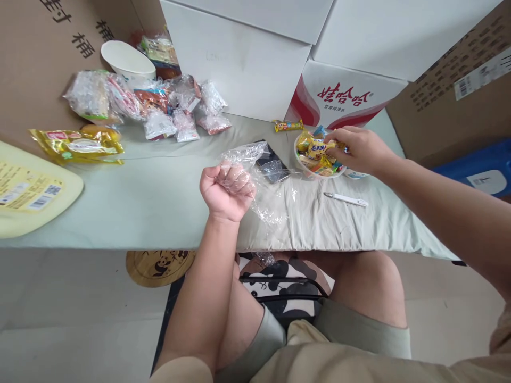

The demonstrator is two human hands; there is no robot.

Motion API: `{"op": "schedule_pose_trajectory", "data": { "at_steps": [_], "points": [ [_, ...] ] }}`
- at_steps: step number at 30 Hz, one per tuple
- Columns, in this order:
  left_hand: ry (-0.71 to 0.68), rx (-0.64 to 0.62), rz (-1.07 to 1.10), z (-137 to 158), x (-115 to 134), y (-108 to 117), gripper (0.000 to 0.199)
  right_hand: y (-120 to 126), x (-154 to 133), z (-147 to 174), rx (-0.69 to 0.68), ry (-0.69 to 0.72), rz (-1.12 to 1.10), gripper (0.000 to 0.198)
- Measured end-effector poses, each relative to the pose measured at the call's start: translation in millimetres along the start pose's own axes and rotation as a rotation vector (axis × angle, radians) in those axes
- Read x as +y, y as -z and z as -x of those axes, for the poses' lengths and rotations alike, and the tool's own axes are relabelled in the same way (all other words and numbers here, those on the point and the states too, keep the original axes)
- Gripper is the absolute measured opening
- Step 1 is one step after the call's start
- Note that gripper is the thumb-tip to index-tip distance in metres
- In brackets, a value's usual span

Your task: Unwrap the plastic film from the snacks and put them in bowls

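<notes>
Yellow jug: the pale yellow jug (35, 194) lies at nine o'clock on the cloth-covered bench (151, 213), cut off by the picture's edge.
Gold packet: the gold packet (75, 144) lies between nine and ten o'clock, apart from both hands.
Wrapped packets: a cluster of clear-wrapped packets (155, 101) sits at ten o'clock; these look already bagged, though whether each is sealed is too small to tell.
White tub: the white tub (128, 61) stands behind the cluster, also at ten o'clock.
Left hand: the left hand (228, 192), near the centre, has its grip curled into a fist, clamped on the clear plastic bag (268, 199).
Clear bag: it trails from the fist toward four o'clock, crumpled; no candy shows inside, so by my judgement this bag's part is barely begun.
Dark slab: a dark phone-like slab (275, 162) lies at one o'clock, partly under the plastic.
Stray candy: a loose yellow candy stick (288, 126) lies at one o'clock, outside the bowl.
Candy bowl: the candy bowl (302, 167), at two o'clock, is still well filled, so most of its contents appear left to handle.
Right hand: the right hand (357, 149) reaches in from three o'clock; its grip appears pinched on a yellow-wrapped candy (319, 148), which is not yet clear of the bowl.
White pen: the white pen-like tool (345, 199) lies at three o'clock, untouched.
</notes>
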State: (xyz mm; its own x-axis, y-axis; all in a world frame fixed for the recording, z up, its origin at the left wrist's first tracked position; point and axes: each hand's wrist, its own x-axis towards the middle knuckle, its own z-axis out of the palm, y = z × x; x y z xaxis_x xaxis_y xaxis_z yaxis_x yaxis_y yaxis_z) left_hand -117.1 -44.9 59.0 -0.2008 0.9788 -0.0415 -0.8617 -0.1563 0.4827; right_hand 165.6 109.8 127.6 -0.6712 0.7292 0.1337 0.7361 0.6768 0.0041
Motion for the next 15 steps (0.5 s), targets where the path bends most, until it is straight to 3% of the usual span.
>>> {"op": "schedule_pose_trajectory", "data": {
  "at_steps": [5, 10, 15],
  "points": [
    [0.011, 0.031, -0.041, 2, -1, -5, 0.054, -10, 9, -9, 0.063, -0.038, 0.039, 0.033],
    [0.017, 0.017, -0.044, 2, 0, -6, 0.055, -3, 8, -12, -0.052, -0.095, 0.107, 0.034],
    [0.015, -0.019, -0.017, 1, -2, -4, 0.053, 2, -2, -1, 0.104, -0.105, -0.006, 0.04]
  ]
}}
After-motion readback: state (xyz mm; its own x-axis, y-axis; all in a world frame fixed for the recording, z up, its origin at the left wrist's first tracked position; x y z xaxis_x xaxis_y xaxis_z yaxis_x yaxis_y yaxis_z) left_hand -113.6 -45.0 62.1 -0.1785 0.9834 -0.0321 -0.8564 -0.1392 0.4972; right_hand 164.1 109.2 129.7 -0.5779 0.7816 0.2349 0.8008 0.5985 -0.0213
